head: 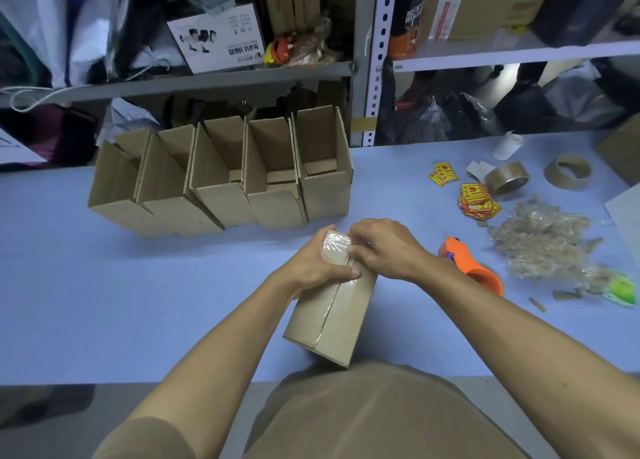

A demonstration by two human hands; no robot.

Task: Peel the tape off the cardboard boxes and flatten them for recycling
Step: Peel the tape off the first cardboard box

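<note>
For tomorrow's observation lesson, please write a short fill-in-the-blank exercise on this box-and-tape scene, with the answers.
1. Both hands hold a taped ____ box.
2. The row of open boxes counts ____.
3. The cutter by the right forearm is ____ in colour.
4. The heap of peeled tape lies to the person's ____.

Answers: cardboard; five; orange; right

Both hands (pixel 349 254) grip taped box (pixel 332 306) (right picks tape (pixel 334 245)).
</note>
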